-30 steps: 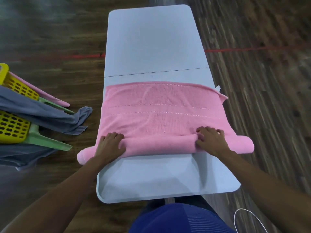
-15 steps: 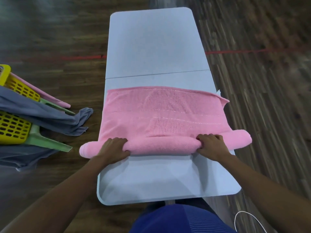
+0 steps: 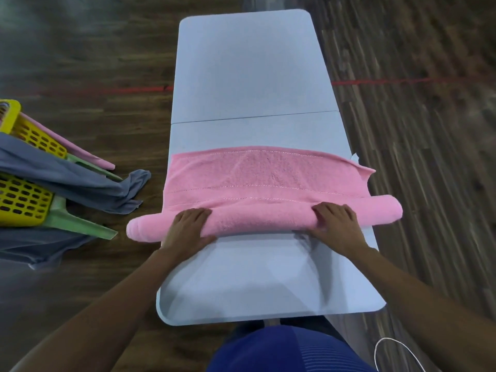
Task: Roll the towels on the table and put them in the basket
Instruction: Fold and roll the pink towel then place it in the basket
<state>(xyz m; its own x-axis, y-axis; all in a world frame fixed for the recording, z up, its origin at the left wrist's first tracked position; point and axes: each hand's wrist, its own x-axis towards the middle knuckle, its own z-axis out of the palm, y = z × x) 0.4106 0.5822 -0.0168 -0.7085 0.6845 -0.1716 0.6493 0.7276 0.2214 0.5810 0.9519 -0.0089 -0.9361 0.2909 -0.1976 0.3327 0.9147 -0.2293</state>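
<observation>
The towel (image 3: 268, 181) is judged about half rolled, its roll being grasped by the left hand (image 3: 188, 226) and right hand (image 3: 335, 224) near the table's (image 3: 247, 76) middle, and the basket (image 3: 24, 194) is not yet filled.

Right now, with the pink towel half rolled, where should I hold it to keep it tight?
Hold the pink towel by its rolled part a little in from each end, where the left hand and right hand sit. Come over the top from the near side: the unrolled flap lies flat on the far side, and both soft ends overhang the table, so gripping there may loosen it.
</observation>
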